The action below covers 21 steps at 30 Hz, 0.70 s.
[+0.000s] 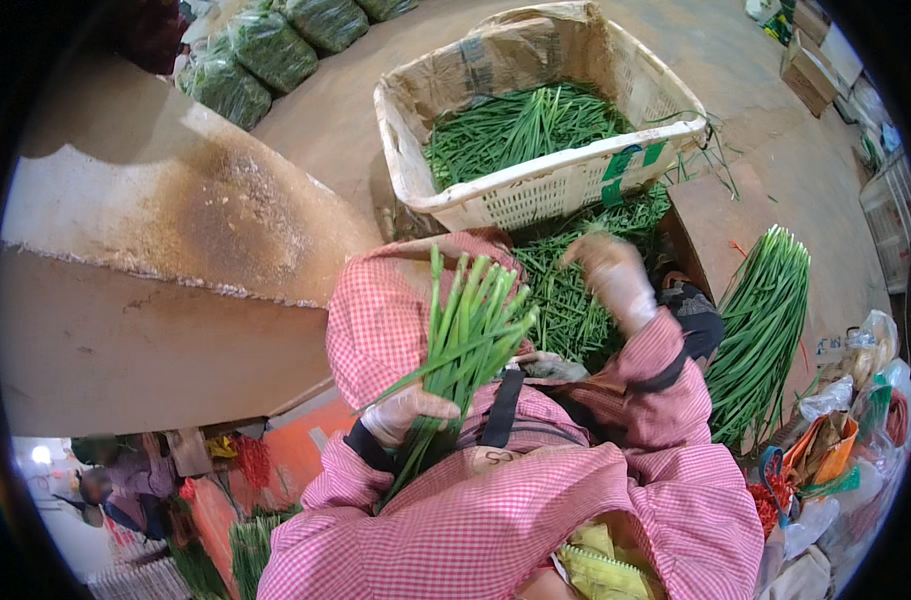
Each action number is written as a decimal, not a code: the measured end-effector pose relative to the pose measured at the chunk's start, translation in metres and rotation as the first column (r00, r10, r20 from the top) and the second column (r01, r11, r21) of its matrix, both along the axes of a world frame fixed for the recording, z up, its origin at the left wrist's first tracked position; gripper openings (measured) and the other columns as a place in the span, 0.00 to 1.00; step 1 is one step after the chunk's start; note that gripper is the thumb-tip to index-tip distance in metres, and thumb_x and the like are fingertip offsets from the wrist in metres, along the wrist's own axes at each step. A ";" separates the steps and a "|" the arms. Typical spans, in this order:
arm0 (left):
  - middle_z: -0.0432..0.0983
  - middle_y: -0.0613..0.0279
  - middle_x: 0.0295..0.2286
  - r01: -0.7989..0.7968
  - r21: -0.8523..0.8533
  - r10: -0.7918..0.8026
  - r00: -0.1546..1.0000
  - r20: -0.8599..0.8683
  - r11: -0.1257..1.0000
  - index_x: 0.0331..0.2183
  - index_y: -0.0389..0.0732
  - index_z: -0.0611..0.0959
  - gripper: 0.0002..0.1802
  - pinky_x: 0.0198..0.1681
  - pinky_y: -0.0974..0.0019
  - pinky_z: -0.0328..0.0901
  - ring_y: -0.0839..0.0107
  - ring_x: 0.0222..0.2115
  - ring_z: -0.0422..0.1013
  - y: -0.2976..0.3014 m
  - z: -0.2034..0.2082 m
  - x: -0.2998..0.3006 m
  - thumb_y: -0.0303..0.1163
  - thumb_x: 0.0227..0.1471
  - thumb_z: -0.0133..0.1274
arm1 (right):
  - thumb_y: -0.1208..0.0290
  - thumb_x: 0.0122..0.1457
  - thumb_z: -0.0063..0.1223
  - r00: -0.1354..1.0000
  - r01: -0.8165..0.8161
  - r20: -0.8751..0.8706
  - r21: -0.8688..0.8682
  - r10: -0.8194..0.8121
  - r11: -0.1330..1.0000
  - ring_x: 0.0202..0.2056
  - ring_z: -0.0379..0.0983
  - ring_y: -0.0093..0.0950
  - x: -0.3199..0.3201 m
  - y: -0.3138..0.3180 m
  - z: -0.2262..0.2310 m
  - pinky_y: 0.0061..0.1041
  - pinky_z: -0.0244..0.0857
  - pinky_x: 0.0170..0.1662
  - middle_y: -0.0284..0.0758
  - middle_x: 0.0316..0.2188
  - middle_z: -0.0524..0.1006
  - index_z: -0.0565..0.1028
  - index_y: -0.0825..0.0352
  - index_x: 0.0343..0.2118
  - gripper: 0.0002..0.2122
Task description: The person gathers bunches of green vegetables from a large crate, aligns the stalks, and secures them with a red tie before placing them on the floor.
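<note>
Green stalks, a bunch of long chive-like stems [466, 335], sit in the left hand [408, 412], fingers closed round the lower part of the bunch, approx. at chest height over the pink-checked sleeves [496, 500]. Bunch tilts up & slightly right, tips fanning out near the top, cut ends hanging down below the fist. Stems look thin, straight, bright green, paler toward the grip; a few stray ones splay off to the left.

Right hand [608, 275], in a pale glove, is up & to the right of the bunch, well apart from it, fingers loosely curled and pointing down into a loose heap of green stems [566, 300] lying just in front of the person. Can't tell whether it pinches any stems; motion blur there.

Behind the heap: a white plastic basket [536, 190] lined w/ cardboard, filled w/ more of the same greens. To the right, a tied sheaf of long green stalks [766, 330] lies on a brown desk surface [711, 215], beside bags and packets at the right edge. Bagged greens [276, 50] lie top left on the floor.
</note>
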<state>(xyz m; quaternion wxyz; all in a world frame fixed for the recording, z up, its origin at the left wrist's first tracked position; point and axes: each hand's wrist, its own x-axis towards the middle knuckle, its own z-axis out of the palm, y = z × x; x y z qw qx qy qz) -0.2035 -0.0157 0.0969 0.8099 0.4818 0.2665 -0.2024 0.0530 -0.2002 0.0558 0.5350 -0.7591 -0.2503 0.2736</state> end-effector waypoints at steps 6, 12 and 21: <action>0.70 0.67 0.32 -0.127 -0.035 0.128 0.991 0.038 0.991 0.46 0.36 0.69 0.27 0.32 0.75 0.62 0.78 0.28 0.65 -0.016 0.000 0.009 0.24 0.39 0.55 | 0.70 0.50 0.57 0.851 -0.232 0.494 0.049 0.178 0.972 0.22 0.70 0.22 -0.063 0.010 0.026 0.21 0.64 0.27 0.32 0.24 0.76 0.76 0.65 0.36 0.10; 0.72 0.64 0.34 -0.164 0.072 0.156 0.983 0.098 0.984 0.46 0.36 0.69 0.30 0.34 0.72 0.64 0.74 0.32 0.68 -0.006 0.000 0.000 0.23 0.37 0.58 | 0.63 0.53 0.53 0.879 0.427 -0.319 0.198 -0.353 0.882 0.34 0.73 0.36 0.031 -0.004 -0.007 0.32 0.67 0.38 0.43 0.31 0.76 0.74 0.71 0.34 0.14; 0.68 0.62 0.41 0.177 0.393 -0.266 0.946 0.185 0.902 0.51 0.36 0.64 0.37 0.46 0.69 0.60 0.73 0.42 0.64 -0.021 -0.010 0.045 0.25 0.37 0.61 | 0.71 0.53 0.55 0.544 0.307 -0.737 0.620 0.402 0.722 0.44 0.68 0.27 -0.068 0.041 0.017 0.26 0.61 0.51 0.39 0.46 0.69 0.61 0.69 0.51 0.24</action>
